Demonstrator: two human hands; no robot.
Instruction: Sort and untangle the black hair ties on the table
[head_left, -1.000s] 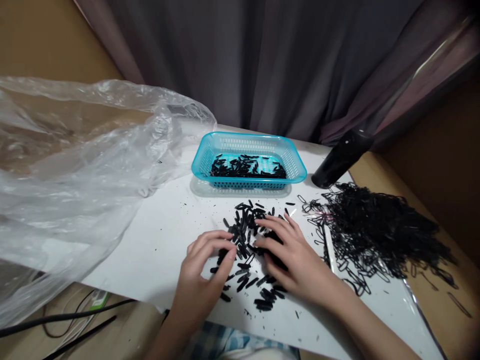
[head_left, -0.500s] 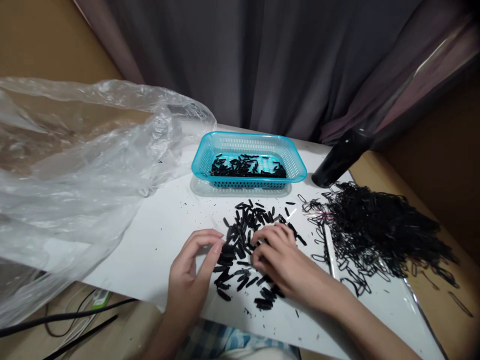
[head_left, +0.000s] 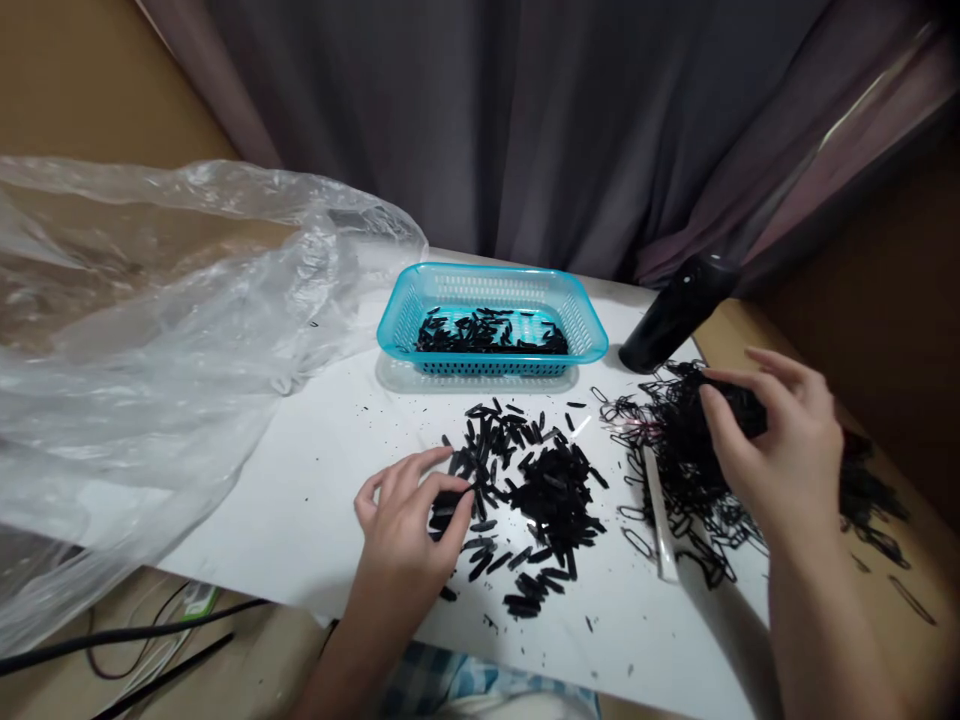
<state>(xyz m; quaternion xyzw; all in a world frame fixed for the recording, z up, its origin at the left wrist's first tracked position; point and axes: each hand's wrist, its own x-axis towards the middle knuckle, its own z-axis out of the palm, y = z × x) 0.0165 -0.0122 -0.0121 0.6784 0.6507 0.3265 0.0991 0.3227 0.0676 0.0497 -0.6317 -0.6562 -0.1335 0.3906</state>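
Note:
Small black elongated pieces (head_left: 559,500) lie in a loose heap on the white tabletop. At the heap's left edge, my left hand (head_left: 405,515) is closed in a pinch, with a small black piece (head_left: 454,492) at its thumb and forefinger. My right hand (head_left: 787,440) hovers over a tangled pile of thin black loops (head_left: 690,470) on the right, thumb and fingers apart, holding nothing that I can see. Its palm and wrist hide part of that pile. Behind the heap stands a blue perforated basket (head_left: 491,270) with more black pieces inside.
A black cylinder (head_left: 675,315) stands tilted in the picture behind the loops. A white strip (head_left: 660,515) lies beside the loops. Clear plastic sheeting (head_left: 225,300) covers the left side. Cables (head_left: 142,630) hang below the table's left edge, and a grey curtain (head_left: 450,120) is behind.
My right hand has left the heap of pieces and moved right, over the loops. My left hand has shifted slightly right and closed to a pinch at the heap's edge.

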